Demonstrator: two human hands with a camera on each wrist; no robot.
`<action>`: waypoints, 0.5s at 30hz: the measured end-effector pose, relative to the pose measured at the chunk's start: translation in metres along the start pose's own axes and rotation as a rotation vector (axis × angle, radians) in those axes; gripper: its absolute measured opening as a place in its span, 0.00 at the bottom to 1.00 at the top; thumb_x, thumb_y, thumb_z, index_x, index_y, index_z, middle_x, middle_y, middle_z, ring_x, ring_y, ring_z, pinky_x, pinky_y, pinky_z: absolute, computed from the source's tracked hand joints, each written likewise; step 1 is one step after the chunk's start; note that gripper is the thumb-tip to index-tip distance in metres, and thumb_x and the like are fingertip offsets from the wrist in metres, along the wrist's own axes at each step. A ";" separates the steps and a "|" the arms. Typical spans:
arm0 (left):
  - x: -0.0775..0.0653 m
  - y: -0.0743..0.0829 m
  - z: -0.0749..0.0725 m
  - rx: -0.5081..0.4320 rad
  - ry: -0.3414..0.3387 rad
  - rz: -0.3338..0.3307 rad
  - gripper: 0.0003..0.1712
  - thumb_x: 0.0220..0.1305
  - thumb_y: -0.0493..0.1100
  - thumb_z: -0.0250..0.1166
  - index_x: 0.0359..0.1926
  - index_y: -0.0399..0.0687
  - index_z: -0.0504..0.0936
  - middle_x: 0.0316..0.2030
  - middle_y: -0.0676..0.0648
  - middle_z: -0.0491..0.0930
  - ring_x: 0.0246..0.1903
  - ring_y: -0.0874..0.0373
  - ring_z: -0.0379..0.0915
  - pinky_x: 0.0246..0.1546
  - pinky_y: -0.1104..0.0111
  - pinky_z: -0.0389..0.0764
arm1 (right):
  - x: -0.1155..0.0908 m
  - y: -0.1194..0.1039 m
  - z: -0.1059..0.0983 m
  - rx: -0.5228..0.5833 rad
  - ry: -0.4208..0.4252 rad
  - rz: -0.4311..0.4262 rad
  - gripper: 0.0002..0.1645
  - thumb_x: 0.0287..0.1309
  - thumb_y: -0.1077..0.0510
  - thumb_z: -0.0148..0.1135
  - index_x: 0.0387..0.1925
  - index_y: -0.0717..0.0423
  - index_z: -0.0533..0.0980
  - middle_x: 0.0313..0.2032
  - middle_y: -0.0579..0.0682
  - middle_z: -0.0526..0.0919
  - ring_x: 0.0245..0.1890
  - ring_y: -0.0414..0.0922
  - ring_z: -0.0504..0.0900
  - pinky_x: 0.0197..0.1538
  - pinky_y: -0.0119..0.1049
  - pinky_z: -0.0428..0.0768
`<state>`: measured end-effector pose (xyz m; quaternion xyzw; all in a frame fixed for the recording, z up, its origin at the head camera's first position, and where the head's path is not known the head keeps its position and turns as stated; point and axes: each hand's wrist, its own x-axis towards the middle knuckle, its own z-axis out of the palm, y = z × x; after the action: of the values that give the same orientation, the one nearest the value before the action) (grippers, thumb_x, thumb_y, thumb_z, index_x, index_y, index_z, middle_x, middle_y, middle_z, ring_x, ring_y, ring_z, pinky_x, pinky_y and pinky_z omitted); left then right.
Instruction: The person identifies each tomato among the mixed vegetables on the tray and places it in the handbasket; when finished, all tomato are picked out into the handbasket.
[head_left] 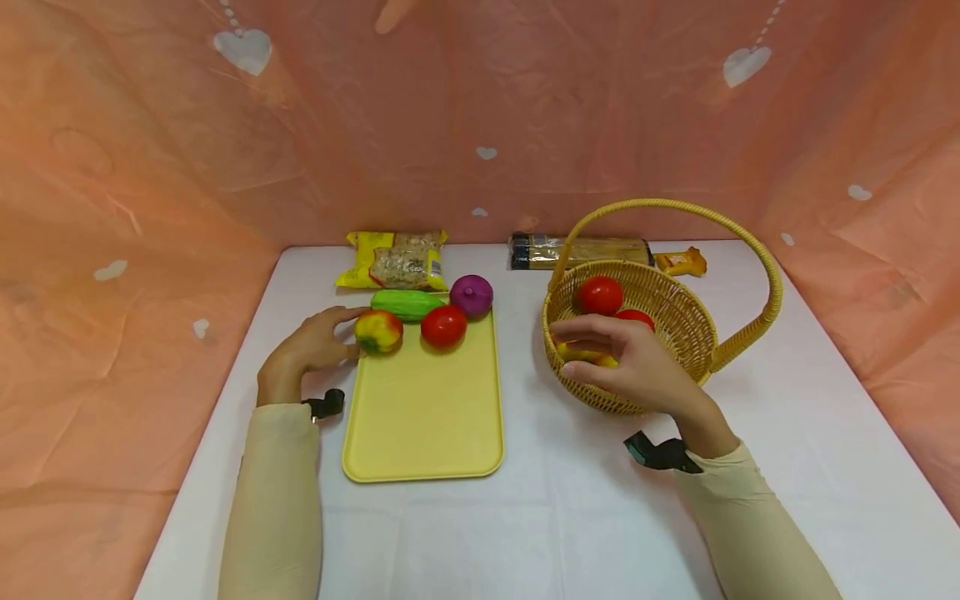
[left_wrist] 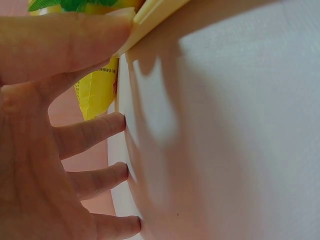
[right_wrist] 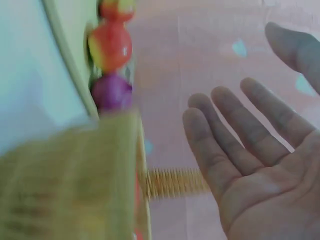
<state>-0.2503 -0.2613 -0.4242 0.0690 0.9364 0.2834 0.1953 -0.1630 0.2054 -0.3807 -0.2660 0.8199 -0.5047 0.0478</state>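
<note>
My left hand (head_left: 315, 343) is at the left edge of a yellow tray (head_left: 423, 417), beside a red-and-yellow fruit (head_left: 378, 332). In the left wrist view its thumb (left_wrist: 75, 42) lies at the tray rim, and the other fingers are spread and fairly straight, tips at the white tabletop. Also on the tray are a red tomato (head_left: 443, 327), a green ridged vegetable (head_left: 405, 305) and a purple onion-like one (head_left: 472, 296). Over the front of a wicker basket (head_left: 682, 312) hovers my right hand (head_left: 637, 362), fingers extended and nothing held. It partly hides yellow and red items inside.
A tall handle (head_left: 772, 292) arches over the basket's right side. Behind the tray lies a yellow bag (head_left: 397, 260) of dry food. A packet of thin sticks (head_left: 588, 250) and a small orange packet (head_left: 681, 262) lie behind the basket, before the pink curtain (head_left: 480, 108).
</note>
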 end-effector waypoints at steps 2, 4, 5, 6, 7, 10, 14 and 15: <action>0.000 -0.001 0.000 -0.002 0.002 0.000 0.46 0.70 0.44 0.69 0.85 0.50 0.64 0.83 0.30 0.58 0.82 0.26 0.49 0.81 0.29 0.50 | 0.014 -0.003 0.011 0.026 -0.040 0.007 0.28 0.65 0.63 0.78 0.66 0.55 0.83 0.62 0.54 0.88 0.62 0.53 0.89 0.67 0.56 0.84; -0.001 -0.001 0.000 -0.012 0.003 -0.006 0.46 0.70 0.44 0.69 0.86 0.50 0.64 0.83 0.30 0.58 0.83 0.26 0.49 0.81 0.29 0.50 | 0.027 -0.005 0.024 0.050 -0.075 0.014 0.28 0.65 0.61 0.78 0.66 0.51 0.84 0.62 0.49 0.88 0.63 0.49 0.88 0.69 0.59 0.82; -0.001 -0.001 0.000 -0.016 0.001 -0.009 0.46 0.70 0.44 0.69 0.86 0.50 0.64 0.84 0.30 0.57 0.83 0.26 0.48 0.82 0.29 0.49 | 0.035 -0.006 0.030 0.063 -0.091 0.013 0.28 0.65 0.60 0.78 0.65 0.49 0.84 0.62 0.48 0.88 0.63 0.47 0.88 0.70 0.59 0.82; -0.001 -0.001 0.001 -0.013 0.000 -0.007 0.46 0.70 0.44 0.69 0.86 0.50 0.63 0.84 0.29 0.57 0.83 0.26 0.48 0.81 0.29 0.50 | 0.042 -0.006 0.037 0.077 -0.105 0.010 0.27 0.65 0.59 0.78 0.65 0.49 0.84 0.62 0.47 0.88 0.63 0.47 0.87 0.71 0.57 0.82; -0.001 -0.001 0.001 -0.013 -0.001 -0.009 0.46 0.70 0.44 0.69 0.86 0.50 0.63 0.84 0.29 0.56 0.83 0.26 0.48 0.81 0.28 0.50 | 0.049 -0.006 0.044 0.092 -0.117 0.001 0.27 0.66 0.58 0.78 0.65 0.48 0.84 0.62 0.48 0.88 0.63 0.47 0.87 0.71 0.55 0.82; -0.001 -0.001 0.001 -0.014 -0.002 -0.013 0.47 0.70 0.44 0.69 0.86 0.50 0.62 0.84 0.29 0.55 0.83 0.26 0.47 0.82 0.29 0.50 | 0.071 -0.004 0.063 0.142 -0.140 -0.030 0.27 0.66 0.58 0.78 0.66 0.52 0.84 0.62 0.53 0.88 0.64 0.52 0.87 0.72 0.49 0.82; -0.002 0.000 0.001 0.001 0.008 0.003 0.46 0.70 0.44 0.69 0.86 0.49 0.63 0.83 0.29 0.57 0.83 0.26 0.48 0.81 0.29 0.50 | 0.098 0.003 0.083 0.111 -0.128 -0.069 0.29 0.65 0.58 0.79 0.66 0.59 0.83 0.62 0.59 0.88 0.65 0.58 0.86 0.72 0.47 0.82; -0.002 0.000 0.000 0.005 0.012 0.010 0.46 0.70 0.43 0.69 0.85 0.48 0.64 0.83 0.29 0.57 0.83 0.26 0.48 0.82 0.29 0.50 | 0.105 0.005 0.087 0.089 -0.117 -0.076 0.30 0.65 0.57 0.79 0.66 0.60 0.83 0.62 0.59 0.88 0.65 0.58 0.86 0.72 0.48 0.82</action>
<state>-0.2481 -0.2613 -0.4233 0.0723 0.9378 0.2825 0.1883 -0.2242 0.0866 -0.4076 -0.3235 0.7817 -0.5258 0.0880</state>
